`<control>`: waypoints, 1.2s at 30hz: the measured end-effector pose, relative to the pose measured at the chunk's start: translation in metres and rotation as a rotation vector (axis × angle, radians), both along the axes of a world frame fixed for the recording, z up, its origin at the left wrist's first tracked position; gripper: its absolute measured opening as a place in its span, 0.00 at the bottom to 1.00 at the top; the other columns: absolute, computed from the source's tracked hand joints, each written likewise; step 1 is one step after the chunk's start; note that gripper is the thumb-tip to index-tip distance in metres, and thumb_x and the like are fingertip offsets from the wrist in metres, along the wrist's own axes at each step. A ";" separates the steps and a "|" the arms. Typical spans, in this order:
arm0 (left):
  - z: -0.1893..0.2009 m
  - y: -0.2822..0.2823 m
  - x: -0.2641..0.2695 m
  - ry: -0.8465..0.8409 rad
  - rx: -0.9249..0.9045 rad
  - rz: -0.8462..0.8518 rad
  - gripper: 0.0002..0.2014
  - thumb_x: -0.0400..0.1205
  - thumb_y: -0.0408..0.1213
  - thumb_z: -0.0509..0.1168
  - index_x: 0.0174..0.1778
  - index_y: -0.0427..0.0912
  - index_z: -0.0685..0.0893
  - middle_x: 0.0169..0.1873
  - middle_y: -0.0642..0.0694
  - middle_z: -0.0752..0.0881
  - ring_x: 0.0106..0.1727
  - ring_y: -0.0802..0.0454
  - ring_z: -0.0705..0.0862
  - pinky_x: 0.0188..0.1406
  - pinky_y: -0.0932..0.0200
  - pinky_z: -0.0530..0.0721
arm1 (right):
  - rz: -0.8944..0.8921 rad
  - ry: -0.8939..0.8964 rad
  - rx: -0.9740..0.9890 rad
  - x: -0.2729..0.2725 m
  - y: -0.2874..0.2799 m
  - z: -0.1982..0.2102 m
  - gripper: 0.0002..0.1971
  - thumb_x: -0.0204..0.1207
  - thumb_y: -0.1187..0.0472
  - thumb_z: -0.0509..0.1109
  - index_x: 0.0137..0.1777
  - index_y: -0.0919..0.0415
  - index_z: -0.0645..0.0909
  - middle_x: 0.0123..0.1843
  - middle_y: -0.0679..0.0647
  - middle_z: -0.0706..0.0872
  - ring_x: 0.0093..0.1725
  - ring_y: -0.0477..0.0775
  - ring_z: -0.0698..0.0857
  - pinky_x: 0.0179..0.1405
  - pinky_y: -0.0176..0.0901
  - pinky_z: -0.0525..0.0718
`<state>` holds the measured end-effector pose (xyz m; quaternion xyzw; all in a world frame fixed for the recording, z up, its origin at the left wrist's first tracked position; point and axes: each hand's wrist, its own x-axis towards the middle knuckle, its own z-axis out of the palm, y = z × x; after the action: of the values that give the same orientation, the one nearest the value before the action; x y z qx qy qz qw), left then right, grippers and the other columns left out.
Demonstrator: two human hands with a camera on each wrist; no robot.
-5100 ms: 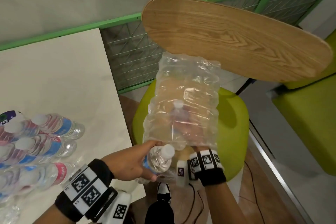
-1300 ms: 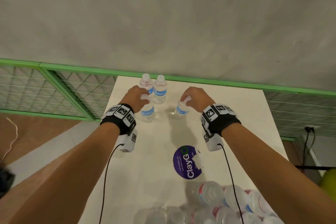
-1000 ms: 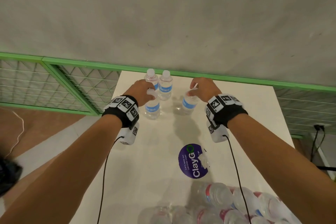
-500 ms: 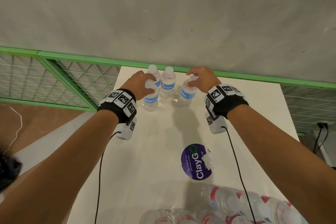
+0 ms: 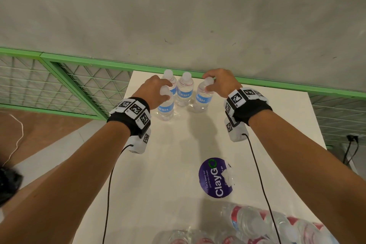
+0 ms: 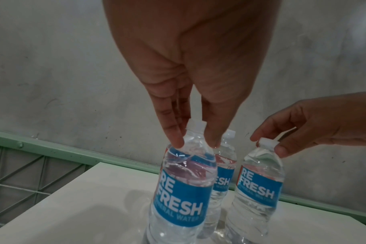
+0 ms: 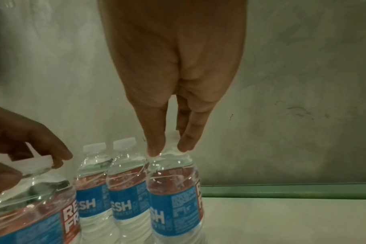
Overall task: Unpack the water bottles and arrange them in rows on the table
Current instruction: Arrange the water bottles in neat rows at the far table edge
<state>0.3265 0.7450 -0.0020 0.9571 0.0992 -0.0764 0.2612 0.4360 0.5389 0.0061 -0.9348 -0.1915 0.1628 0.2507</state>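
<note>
White table (image 5: 162, 184) surface is seen below a grey wall. Nearest, wrapped bottles (image 5: 257, 226) lie at the table's near edge, with a purple sticker (image 5: 214, 178) just beyond. Further off, a front bottle (image 5: 166, 108) is pinched at its neck by the left hand (image 5: 153, 90), and a right bottle (image 5: 203, 96) at its cap by the right hand (image 5: 221, 83). Both stand upright. Two more bottles (image 5: 185, 90) are stood at the far edge.
</note>
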 end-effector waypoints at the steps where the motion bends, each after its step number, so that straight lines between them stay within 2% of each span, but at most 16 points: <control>1: 0.000 0.001 0.000 -0.011 0.007 0.001 0.18 0.78 0.39 0.68 0.65 0.45 0.79 0.56 0.38 0.77 0.58 0.40 0.79 0.59 0.50 0.75 | 0.005 -0.010 -0.005 0.001 0.000 0.000 0.16 0.72 0.66 0.74 0.60 0.58 0.84 0.62 0.59 0.84 0.57 0.59 0.82 0.51 0.40 0.74; 4: 0.001 0.001 0.002 -0.028 0.025 0.009 0.16 0.79 0.37 0.68 0.63 0.43 0.81 0.55 0.38 0.79 0.57 0.40 0.79 0.57 0.52 0.75 | 0.014 -0.038 -0.014 0.002 0.000 0.001 0.14 0.74 0.72 0.68 0.56 0.58 0.85 0.60 0.59 0.84 0.50 0.54 0.78 0.48 0.40 0.73; 7: 0.000 0.001 0.003 -0.032 0.020 0.005 0.16 0.78 0.37 0.68 0.62 0.42 0.81 0.55 0.38 0.79 0.56 0.40 0.79 0.55 0.53 0.75 | 0.046 -0.040 -0.025 0.004 0.002 0.001 0.16 0.72 0.76 0.66 0.53 0.58 0.86 0.58 0.60 0.85 0.46 0.55 0.77 0.46 0.39 0.73; 15: 0.000 0.003 0.006 -0.041 -0.010 0.008 0.15 0.77 0.37 0.70 0.59 0.42 0.83 0.53 0.37 0.79 0.55 0.40 0.79 0.52 0.56 0.73 | 0.046 -0.039 -0.018 0.010 0.008 -0.002 0.15 0.72 0.73 0.69 0.55 0.58 0.87 0.59 0.60 0.85 0.47 0.53 0.77 0.47 0.39 0.73; 20: -0.002 0.006 0.006 -0.048 -0.032 0.034 0.15 0.76 0.36 0.70 0.60 0.42 0.83 0.54 0.38 0.79 0.55 0.40 0.79 0.53 0.55 0.73 | 0.048 -0.060 0.004 0.010 0.011 -0.005 0.15 0.72 0.72 0.70 0.57 0.60 0.86 0.59 0.61 0.85 0.48 0.52 0.76 0.50 0.39 0.73; 24: -0.001 0.005 0.006 -0.057 -0.055 0.018 0.15 0.75 0.36 0.72 0.58 0.42 0.84 0.52 0.40 0.79 0.50 0.45 0.78 0.51 0.58 0.72 | 0.049 -0.078 0.011 0.010 0.012 -0.006 0.15 0.71 0.72 0.70 0.57 0.59 0.86 0.59 0.60 0.86 0.49 0.50 0.74 0.52 0.37 0.72; 28: 0.000 0.005 0.007 -0.062 -0.047 0.005 0.15 0.74 0.37 0.73 0.57 0.42 0.84 0.52 0.41 0.79 0.46 0.49 0.75 0.50 0.59 0.72 | 0.057 -0.066 -0.002 0.009 0.012 -0.004 0.16 0.70 0.71 0.73 0.57 0.59 0.86 0.59 0.58 0.86 0.48 0.51 0.76 0.50 0.38 0.73; 31: -0.001 0.007 0.007 -0.060 -0.041 -0.009 0.16 0.74 0.39 0.72 0.58 0.44 0.83 0.55 0.40 0.81 0.46 0.50 0.75 0.50 0.59 0.72 | 0.050 -0.044 -0.002 0.009 0.011 -0.002 0.20 0.70 0.68 0.75 0.63 0.58 0.83 0.63 0.59 0.84 0.56 0.57 0.81 0.55 0.39 0.75; 33: 0.000 0.009 0.007 -0.057 -0.047 -0.015 0.17 0.75 0.40 0.72 0.59 0.45 0.83 0.56 0.41 0.81 0.46 0.50 0.76 0.50 0.59 0.72 | 0.037 -0.033 -0.013 0.009 0.010 -0.002 0.23 0.71 0.67 0.75 0.67 0.58 0.80 0.66 0.59 0.82 0.63 0.59 0.81 0.59 0.39 0.74; 36: 0.000 0.008 0.007 -0.046 -0.038 -0.012 0.17 0.76 0.39 0.71 0.61 0.44 0.82 0.57 0.40 0.83 0.50 0.47 0.78 0.52 0.58 0.73 | 0.027 -0.050 -0.020 0.010 0.011 -0.003 0.20 0.72 0.67 0.74 0.65 0.60 0.82 0.65 0.60 0.83 0.64 0.60 0.82 0.56 0.38 0.74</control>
<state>0.3334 0.7534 -0.0022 0.9542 0.0857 -0.0576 0.2808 0.4461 0.5501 0.0031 -0.9384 -0.2089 0.1447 0.2342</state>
